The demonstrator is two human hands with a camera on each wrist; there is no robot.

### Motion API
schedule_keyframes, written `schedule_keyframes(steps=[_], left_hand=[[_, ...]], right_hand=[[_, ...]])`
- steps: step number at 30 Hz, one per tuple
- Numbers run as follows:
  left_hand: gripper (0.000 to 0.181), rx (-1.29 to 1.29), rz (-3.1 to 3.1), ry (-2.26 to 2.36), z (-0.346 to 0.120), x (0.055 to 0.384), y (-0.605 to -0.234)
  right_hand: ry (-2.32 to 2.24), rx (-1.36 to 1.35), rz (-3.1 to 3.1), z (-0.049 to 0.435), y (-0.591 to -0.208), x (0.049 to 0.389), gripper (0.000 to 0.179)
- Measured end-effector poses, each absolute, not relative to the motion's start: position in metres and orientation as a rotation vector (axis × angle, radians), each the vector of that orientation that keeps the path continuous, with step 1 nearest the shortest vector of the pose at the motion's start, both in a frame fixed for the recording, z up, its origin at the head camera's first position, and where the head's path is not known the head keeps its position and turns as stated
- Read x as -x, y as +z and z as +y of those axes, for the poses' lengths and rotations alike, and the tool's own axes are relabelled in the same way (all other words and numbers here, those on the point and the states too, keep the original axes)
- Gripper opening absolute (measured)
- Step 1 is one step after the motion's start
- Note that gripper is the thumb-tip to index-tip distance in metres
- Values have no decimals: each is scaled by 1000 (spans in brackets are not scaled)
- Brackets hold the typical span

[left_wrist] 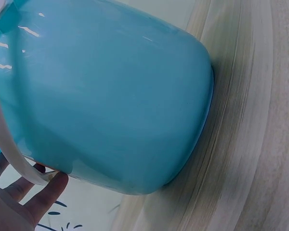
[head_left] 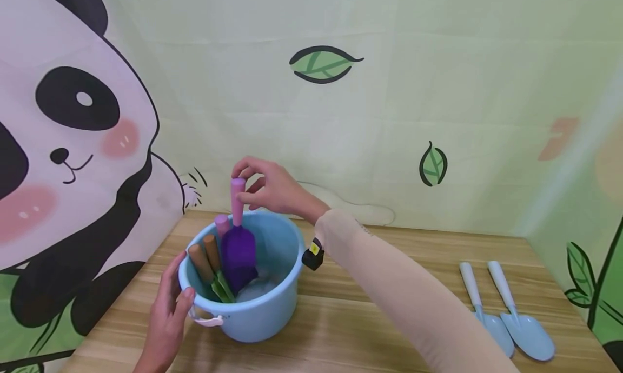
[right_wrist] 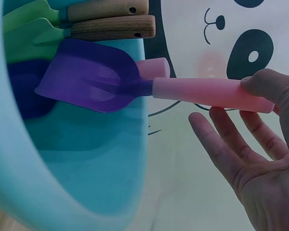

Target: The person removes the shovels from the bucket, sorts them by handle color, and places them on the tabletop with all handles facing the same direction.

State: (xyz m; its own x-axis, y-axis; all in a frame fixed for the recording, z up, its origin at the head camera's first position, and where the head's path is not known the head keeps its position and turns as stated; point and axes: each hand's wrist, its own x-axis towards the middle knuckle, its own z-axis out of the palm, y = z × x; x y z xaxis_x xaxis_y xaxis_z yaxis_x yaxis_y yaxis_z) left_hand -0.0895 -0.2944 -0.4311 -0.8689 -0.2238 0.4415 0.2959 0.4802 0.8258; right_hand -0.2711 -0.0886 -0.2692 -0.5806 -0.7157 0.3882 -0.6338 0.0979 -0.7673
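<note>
A light blue bucket (head_left: 272, 313) with a white handle (left_wrist: 8, 144) stands on the table. My left hand (head_left: 167, 313) grips its left rim, thumb on the near side, close by the handle's end. My right hand (head_left: 272, 186) pinches the pink grip of a purple toy shovel (right_wrist: 94, 79), its blade tilted down inside the bucket. Beside it another shovel's pink grip (head_left: 221, 224) leans against the far wall of the bucket. Two green trowels (right_wrist: 33, 41) with wooden handles lean at the bucket's left side.
Two light blue shovels (head_left: 528, 335) lie side by side on the wooden table (head_left: 370, 313) at the right. Behind the table hangs a pale green backdrop (head_left: 370, 146) with a panda and leaves printed on it.
</note>
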Motion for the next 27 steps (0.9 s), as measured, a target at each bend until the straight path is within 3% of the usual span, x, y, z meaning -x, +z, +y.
schedule_keyframes(steps=[16, 27], left_hand=[[60, 38, -2243, -1384, -294, 90, -430], [60, 35, -2237, -1380, -293, 90, -430]], right_hand=[[-1710, 1386, 2183, -77, -246, 270, 36], [-1923, 1377, 2067, -58, -209, 248, 33]])
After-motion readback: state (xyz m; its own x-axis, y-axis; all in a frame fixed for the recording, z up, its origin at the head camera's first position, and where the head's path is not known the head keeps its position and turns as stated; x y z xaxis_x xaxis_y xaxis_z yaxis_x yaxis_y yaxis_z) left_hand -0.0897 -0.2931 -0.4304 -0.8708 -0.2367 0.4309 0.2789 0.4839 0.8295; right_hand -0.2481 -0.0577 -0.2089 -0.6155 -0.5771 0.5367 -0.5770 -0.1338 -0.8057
